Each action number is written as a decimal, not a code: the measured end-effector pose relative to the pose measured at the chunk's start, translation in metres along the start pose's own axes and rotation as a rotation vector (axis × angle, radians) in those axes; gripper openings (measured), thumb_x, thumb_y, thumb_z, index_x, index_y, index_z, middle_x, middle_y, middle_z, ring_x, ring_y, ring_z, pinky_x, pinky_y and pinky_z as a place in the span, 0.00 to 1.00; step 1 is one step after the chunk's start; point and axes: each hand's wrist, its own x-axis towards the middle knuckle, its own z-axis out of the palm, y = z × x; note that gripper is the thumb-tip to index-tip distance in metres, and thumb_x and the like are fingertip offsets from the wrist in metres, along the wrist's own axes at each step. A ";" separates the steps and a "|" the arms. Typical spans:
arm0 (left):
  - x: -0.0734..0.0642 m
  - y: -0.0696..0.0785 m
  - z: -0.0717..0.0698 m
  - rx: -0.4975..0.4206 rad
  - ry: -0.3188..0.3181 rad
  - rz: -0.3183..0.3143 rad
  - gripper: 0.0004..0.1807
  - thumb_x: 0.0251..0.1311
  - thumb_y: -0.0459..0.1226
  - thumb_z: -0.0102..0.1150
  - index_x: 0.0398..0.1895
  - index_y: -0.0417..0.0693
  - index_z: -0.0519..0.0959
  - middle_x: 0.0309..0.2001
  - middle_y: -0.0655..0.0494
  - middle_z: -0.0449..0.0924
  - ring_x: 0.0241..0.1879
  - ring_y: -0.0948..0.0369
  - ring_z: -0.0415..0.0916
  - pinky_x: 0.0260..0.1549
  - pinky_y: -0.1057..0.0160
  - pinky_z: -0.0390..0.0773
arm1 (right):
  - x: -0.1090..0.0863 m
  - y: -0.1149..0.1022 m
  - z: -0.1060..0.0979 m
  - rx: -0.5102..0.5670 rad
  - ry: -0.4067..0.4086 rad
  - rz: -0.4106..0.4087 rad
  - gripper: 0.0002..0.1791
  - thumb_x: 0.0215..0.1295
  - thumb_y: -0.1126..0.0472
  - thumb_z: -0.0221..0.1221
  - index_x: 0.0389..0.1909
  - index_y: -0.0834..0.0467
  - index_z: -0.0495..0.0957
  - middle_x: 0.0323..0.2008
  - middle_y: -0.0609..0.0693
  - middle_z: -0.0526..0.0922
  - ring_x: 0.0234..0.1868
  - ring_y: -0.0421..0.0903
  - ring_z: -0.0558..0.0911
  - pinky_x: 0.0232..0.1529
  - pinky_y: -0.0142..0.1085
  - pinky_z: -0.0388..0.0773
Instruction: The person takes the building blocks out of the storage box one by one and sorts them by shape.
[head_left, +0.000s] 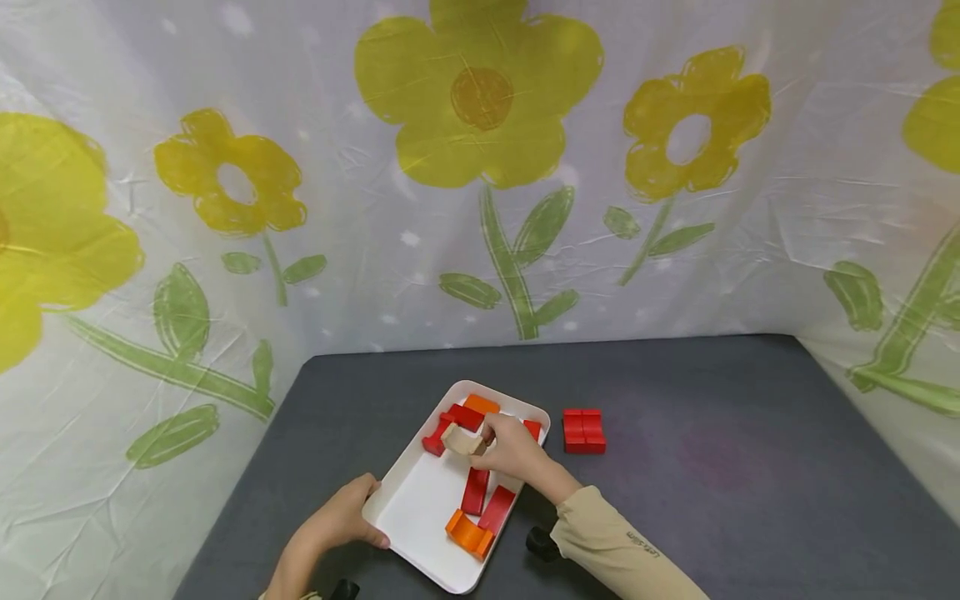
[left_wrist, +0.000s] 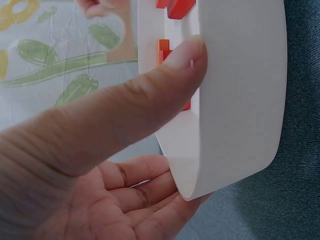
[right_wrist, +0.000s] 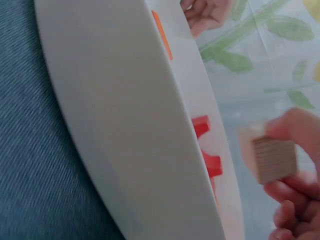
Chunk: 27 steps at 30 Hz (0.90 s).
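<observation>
A white tray [head_left: 411,504] lies tilted on the dark table. My left hand [head_left: 335,518] grips its left rim, and in the left wrist view the thumb [left_wrist: 145,95] presses against the rim while the fingers bear on the other side. Over the tray, my right hand [head_left: 516,452] pinches a bare wooden block [head_left: 459,440] with a curved cutout. The right wrist view shows the block's grained end [right_wrist: 275,159] between thumb and fingers. Inside the tray are several red blocks [head_left: 476,492], an orange arched block [head_left: 469,534] at the near end and another orange block [head_left: 482,404] at the far end.
Two red blocks [head_left: 583,431] with curved tops sit side by side on the table [head_left: 712,492], right of the tray. Behind the table hangs a pale curtain [head_left: 375,275] printed with yellow flowers.
</observation>
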 end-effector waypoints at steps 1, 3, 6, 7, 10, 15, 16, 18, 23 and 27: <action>0.000 0.000 0.000 -0.001 0.000 0.000 0.31 0.20 0.35 0.77 0.29 0.34 0.67 0.25 0.53 0.68 0.25 0.57 0.65 0.25 0.63 0.66 | -0.001 0.000 -0.002 -0.009 0.042 -0.017 0.16 0.41 0.62 0.68 0.22 0.58 0.67 0.21 0.47 0.71 0.22 0.39 0.68 0.21 0.29 0.68; 0.000 -0.001 0.000 -0.010 -0.001 -0.002 0.31 0.20 0.35 0.77 0.30 0.34 0.67 0.25 0.53 0.68 0.25 0.57 0.65 0.25 0.63 0.66 | -0.004 0.001 -0.007 -0.035 0.126 -0.043 0.17 0.41 0.62 0.68 0.21 0.59 0.66 0.20 0.49 0.71 0.21 0.40 0.67 0.21 0.29 0.67; -0.001 -0.001 0.000 -0.021 0.000 -0.003 0.31 0.20 0.35 0.77 0.30 0.33 0.67 0.25 0.52 0.69 0.26 0.57 0.65 0.25 0.63 0.67 | -0.008 0.003 -0.015 -0.080 0.247 -0.052 0.18 0.39 0.62 0.68 0.19 0.58 0.64 0.19 0.50 0.70 0.20 0.40 0.66 0.21 0.29 0.66; -0.001 0.000 -0.001 -0.023 0.002 -0.004 0.31 0.20 0.35 0.77 0.30 0.33 0.67 0.25 0.52 0.69 0.26 0.57 0.66 0.25 0.63 0.67 | -0.009 0.004 -0.018 -0.086 0.282 -0.048 0.19 0.39 0.62 0.68 0.18 0.59 0.64 0.18 0.50 0.69 0.20 0.40 0.66 0.20 0.30 0.65; -0.002 0.001 -0.001 -0.017 0.007 -0.004 0.32 0.19 0.35 0.77 0.30 0.33 0.67 0.25 0.53 0.69 0.26 0.57 0.66 0.25 0.63 0.67 | -0.015 0.008 -0.028 -0.104 0.362 -0.021 0.19 0.39 0.63 0.68 0.18 0.59 0.63 0.18 0.50 0.67 0.19 0.41 0.64 0.19 0.30 0.64; -0.002 0.002 -0.003 -0.010 0.006 -0.022 0.33 0.19 0.35 0.77 0.31 0.32 0.67 0.26 0.53 0.68 0.26 0.57 0.65 0.26 0.63 0.67 | -0.028 0.024 -0.049 -0.150 0.485 0.007 0.20 0.38 0.63 0.69 0.17 0.59 0.62 0.16 0.49 0.64 0.18 0.40 0.61 0.17 0.31 0.61; -0.002 0.002 -0.003 -0.010 0.005 -0.025 0.33 0.19 0.35 0.77 0.31 0.32 0.67 0.26 0.52 0.68 0.26 0.57 0.65 0.26 0.63 0.67 | -0.032 0.028 -0.054 -0.160 0.509 0.011 0.20 0.38 0.63 0.68 0.17 0.59 0.62 0.16 0.48 0.63 0.18 0.40 0.61 0.17 0.31 0.60; -0.001 0.002 -0.004 -0.011 0.003 -0.024 0.33 0.20 0.35 0.77 0.31 0.32 0.67 0.26 0.52 0.68 0.26 0.57 0.65 0.26 0.63 0.67 | -0.039 0.037 -0.065 -0.182 0.555 0.026 0.20 0.37 0.63 0.69 0.17 0.60 0.63 0.16 0.49 0.64 0.18 0.40 0.62 0.17 0.32 0.61; 0.001 0.002 -0.002 -0.010 -0.008 -0.018 0.33 0.20 0.36 0.77 0.31 0.32 0.67 0.26 0.53 0.68 0.26 0.57 0.65 0.26 0.63 0.66 | -0.064 0.059 -0.088 -0.214 0.624 0.121 0.19 0.36 0.65 0.69 0.17 0.60 0.64 0.18 0.51 0.69 0.20 0.45 0.70 0.19 0.36 0.67; 0.001 0.001 0.000 -0.004 -0.015 -0.012 0.33 0.20 0.36 0.77 0.31 0.32 0.67 0.26 0.53 0.68 0.26 0.57 0.65 0.26 0.63 0.67 | -0.084 0.075 -0.098 -0.245 0.641 0.191 0.20 0.35 0.65 0.69 0.16 0.60 0.64 0.18 0.50 0.70 0.22 0.48 0.73 0.22 0.39 0.68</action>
